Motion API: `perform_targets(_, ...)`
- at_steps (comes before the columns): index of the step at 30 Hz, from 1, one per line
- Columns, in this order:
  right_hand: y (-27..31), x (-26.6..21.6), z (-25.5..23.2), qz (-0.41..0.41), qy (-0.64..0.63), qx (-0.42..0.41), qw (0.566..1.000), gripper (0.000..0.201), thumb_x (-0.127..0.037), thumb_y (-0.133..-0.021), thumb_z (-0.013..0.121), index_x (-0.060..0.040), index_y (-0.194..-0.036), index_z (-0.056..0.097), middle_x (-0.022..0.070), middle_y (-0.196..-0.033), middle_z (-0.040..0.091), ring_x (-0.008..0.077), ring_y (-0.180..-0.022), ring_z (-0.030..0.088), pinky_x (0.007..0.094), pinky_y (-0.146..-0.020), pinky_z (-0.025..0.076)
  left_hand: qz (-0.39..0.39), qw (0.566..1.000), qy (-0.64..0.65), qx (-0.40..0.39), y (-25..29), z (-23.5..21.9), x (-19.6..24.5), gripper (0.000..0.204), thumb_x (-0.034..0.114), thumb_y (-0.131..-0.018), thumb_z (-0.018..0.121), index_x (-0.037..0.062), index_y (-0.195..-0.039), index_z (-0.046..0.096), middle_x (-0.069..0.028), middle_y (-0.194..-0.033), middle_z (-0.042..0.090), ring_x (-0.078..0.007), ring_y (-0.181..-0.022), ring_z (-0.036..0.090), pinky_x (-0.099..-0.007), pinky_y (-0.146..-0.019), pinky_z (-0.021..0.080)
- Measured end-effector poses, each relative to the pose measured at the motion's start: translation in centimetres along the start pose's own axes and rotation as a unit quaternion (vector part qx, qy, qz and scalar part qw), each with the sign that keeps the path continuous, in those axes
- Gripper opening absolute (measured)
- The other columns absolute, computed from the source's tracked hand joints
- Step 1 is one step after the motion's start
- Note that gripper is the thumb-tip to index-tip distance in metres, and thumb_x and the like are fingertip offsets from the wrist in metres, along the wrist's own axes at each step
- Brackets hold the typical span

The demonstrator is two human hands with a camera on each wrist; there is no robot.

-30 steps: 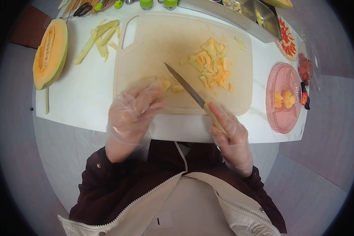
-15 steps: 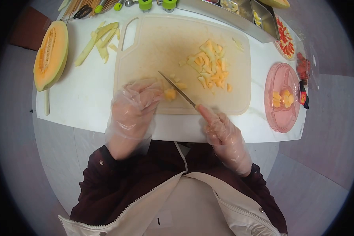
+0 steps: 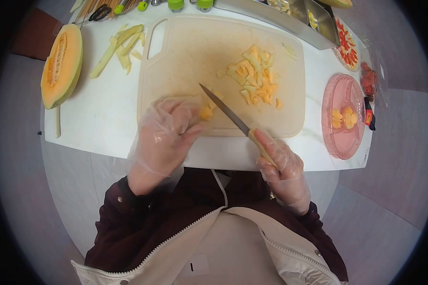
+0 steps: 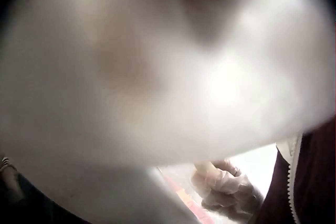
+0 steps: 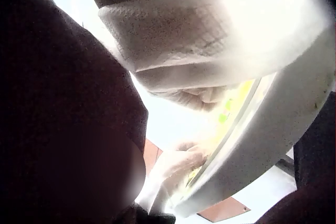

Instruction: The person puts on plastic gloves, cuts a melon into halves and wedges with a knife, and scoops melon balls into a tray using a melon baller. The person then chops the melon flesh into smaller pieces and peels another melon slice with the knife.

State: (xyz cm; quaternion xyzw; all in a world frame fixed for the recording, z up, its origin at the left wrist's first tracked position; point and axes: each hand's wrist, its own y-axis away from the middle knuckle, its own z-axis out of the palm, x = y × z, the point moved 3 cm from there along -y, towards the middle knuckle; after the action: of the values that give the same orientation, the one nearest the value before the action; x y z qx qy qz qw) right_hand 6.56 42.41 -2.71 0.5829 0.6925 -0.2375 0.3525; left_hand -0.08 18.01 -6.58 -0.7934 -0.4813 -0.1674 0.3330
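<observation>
My gloved right hand (image 3: 284, 166) grips a knife (image 3: 228, 111) by its pale handle, the blade angled up and left over the cutting board (image 3: 190, 42). My left hand (image 3: 169, 126), in a loose clear plastic glove, pinches a small orange melon piece (image 3: 206, 113) at its fingertips, just left of the blade. Another bit of melon lies behind it, partly hidden. A heap of melon trimmings (image 3: 257, 76) with pale green edges sits on the right half of the board. Blurred plastic covers most of the left wrist view.
Half a melon (image 3: 62, 66) and strips of rind (image 3: 121, 47) lie left of the board. To the right stands a pink divided tray (image 3: 330, 137) with cut melon in it. Metal containers (image 3: 290, 28) and a plate of red fruit pieces (image 3: 347, 50) are at the back right.
The knife dips left toward the melon piece by the left hand, then draws back right. The left hand has shifted slightly right, with the melon piece lower than before.
</observation>
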Motion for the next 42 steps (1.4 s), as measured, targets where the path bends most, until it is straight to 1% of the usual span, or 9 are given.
perform_targets(5, 0.1, 0.7, -0.7, 0.0, 0.022, 0.036, 0.999, 0.055, 0.002, -0.09, 0.063, -0.0096, -0.143, 0.064, 0.0132, -0.109, 0.068, 0.0281, -0.092, 0.066, 0.0326, -0.084, 0.053, 0.023, 1.0, -0.009, -0.002, -0.8, 0.4, 0.7, 0.035, 0.005, -0.077, 0.082, 0.0108, -0.108, 0.068, -0.008, -0.099, 0.071, -0.0334, -0.091, 0.066, -0.043, -0.079, 0.053)
perform_targets(10, -0.4, 0.1, -0.3, 0.037, 0.053, -0.027, 0.998, 0.057, 0.005, -0.088, 0.063, -0.0125, -0.143, 0.065, 0.0129, -0.101, 0.064, 0.0259, -0.088, 0.065, 0.033, -0.084, 0.053, 0.034, 0.999, -0.028, 0.021, -0.4, 1.0, 0.2, 0.033, 0.005, -0.077, 0.083, 0.0127, -0.105, 0.068, -0.0062, -0.096, 0.071, -0.0322, -0.086, 0.068, -0.0425, -0.075, 0.054)
perform_targets(17, -0.4, 1.1, 0.7, 0.062, 0.024, -0.035, 0.997, 0.057, 0.008, -0.09, 0.064, -0.0127, -0.143, 0.065, 0.0113, -0.11, 0.068, 0.0246, -0.093, 0.066, 0.0327, -0.087, 0.053, 0.015, 0.999, -0.021, 0.039, -0.7, 0.6, 0.9, 0.026, 0.005, -0.077, 0.083, 0.0095, -0.098, 0.069, -0.0085, -0.089, 0.071, -0.032, -0.082, 0.069, -0.0421, -0.072, 0.054)
perform_targets(19, -0.4, 1.7, 0.5, 0.031, -0.049, -0.015, 0.998, 0.07, 0.012, -0.087, 0.06, -0.0185, -0.15, 0.059, 0.0112, -0.1, 0.063, 0.0309, -0.088, 0.064, 0.0368, -0.085, 0.054, -0.006, 0.999, -0.018, 0.036, -0.7, 0.8, 0.9, 0.025, 0.004, -0.077, 0.084, 0.0086, -0.096, 0.069, -0.0095, -0.087, 0.071, -0.032, -0.081, 0.069, -0.0415, -0.071, 0.054)
perform_targets(22, -0.1, 2.0, 0.2, 0.019, -0.077, 0.011, 0.997, 0.066, 0.01, -0.088, 0.061, -0.0172, -0.149, 0.059, 0.0118, -0.105, 0.066, 0.0308, -0.091, 0.065, 0.0374, -0.088, 0.054, -0.012, 0.998, -0.016, 0.061, -0.3, 1.0, 0.7, 0.022, 0.005, -0.076, 0.084, 0.0072, -0.093, 0.07, -0.0108, -0.085, 0.071, -0.0317, -0.08, 0.069, -0.0405, -0.07, 0.054)
perform_targets(26, 0.2, 0.8, -0.2, -0.021, -0.038, 0.019, 0.999, 0.065, 0.008, -0.089, 0.062, -0.0164, -0.149, 0.059, 0.0129, -0.107, 0.068, 0.0316, -0.092, 0.065, 0.0386, -0.087, 0.054, -0.017, 0.999, -0.016, 0.022, -0.1, 0.6, 0.9, 0.023, 0.008, -0.077, 0.085, 0.0077, -0.093, 0.069, -0.0102, -0.087, 0.07, -0.0325, -0.082, 0.068, -0.0413, -0.071, 0.053)
perform_targets(28, 0.2, 0.6, -0.2, -0.01, -0.012, 0.002, 1.0, 0.055, 0.002, -0.092, 0.064, -0.0117, -0.145, 0.063, 0.0138, -0.116, 0.071, 0.0277, -0.094, 0.068, 0.0333, -0.087, 0.054, -0.019, 1.0, -0.013, 0.02, 0.0, 0.5, 0.8, 0.023, 0.008, -0.078, 0.084, 0.0086, -0.094, 0.068, -0.0101, -0.088, 0.069, -0.0338, -0.084, 0.067, -0.0425, -0.073, 0.053)
perform_targets(39, 0.5, 0.4, 0.7, 0.054, -0.007, -0.083, 0.995, 0.061, 0.001, -0.094, 0.063, -0.0192, -0.151, 0.057, 0.0124, -0.104, 0.067, 0.0307, -0.093, 0.067, 0.0369, -0.086, 0.054, -0.004, 0.997, -0.039, 0.066, -0.1, 0.9, 0.7, 0.022, 0.009, -0.072, 0.087, 0.0108, -0.088, 0.072, -0.0054, -0.088, 0.073, -0.0303, -0.079, 0.068, -0.0412, -0.071, 0.052)
perform_targets(42, 0.4, 0.5, 0.8, 0.072, -0.014, -0.093, 0.993, 0.059, 0.0, -0.095, 0.063, -0.0182, -0.151, 0.056, 0.0121, -0.108, 0.068, 0.029, -0.098, 0.068, 0.0363, -0.089, 0.054, 0.012, 0.999, -0.024, 0.046, 0.2, 0.9, 0.3, 0.02, 0.007, -0.078, 0.083, 0.0099, -0.095, 0.073, -0.0082, -0.093, 0.071, -0.0329, -0.085, 0.065, -0.0418, -0.073, 0.053)
